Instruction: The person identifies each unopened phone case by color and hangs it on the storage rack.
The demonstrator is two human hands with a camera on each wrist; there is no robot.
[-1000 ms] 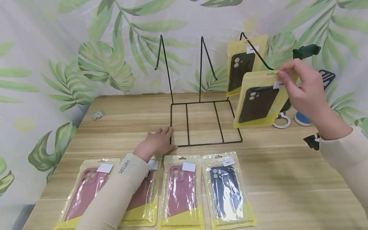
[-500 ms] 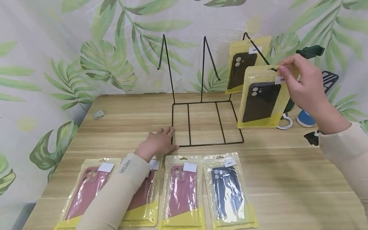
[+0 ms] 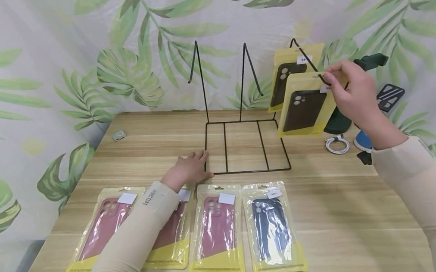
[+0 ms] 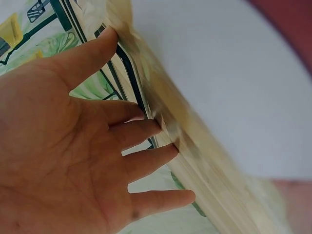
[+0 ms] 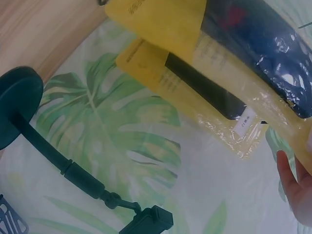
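Note:
My right hand [image 3: 354,91] pinches the top edge of a yellow-edged clear pouch [image 3: 288,123] with a dark phone case [image 3: 304,110] inside. The tip of the black wire rack's right hook [image 3: 306,58] is at the pouch's hang hole and seems to pass through it. Farther back on that hook hangs another pouch with a dark phone case [image 3: 284,88]. My left hand [image 3: 187,169] rests at the front left corner of the rack's base [image 3: 225,148], fingers spread, as the left wrist view also shows with the palm [image 4: 63,131].
Several pouched phone cases lie along the front, including a pink one [image 3: 217,231] and a dark blue one [image 3: 271,228]. Behind my right hand are a green stand [image 5: 85,180], a coiled white cable [image 3: 337,145] and a blue disc [image 3: 362,139]. A small grey gadget [image 3: 119,135] lies at the back left.
My right hand has moved the pouch up and back, its hang hole now at the hook's tip and the pouch nearer the one behind. My left hand has stayed on the rack.

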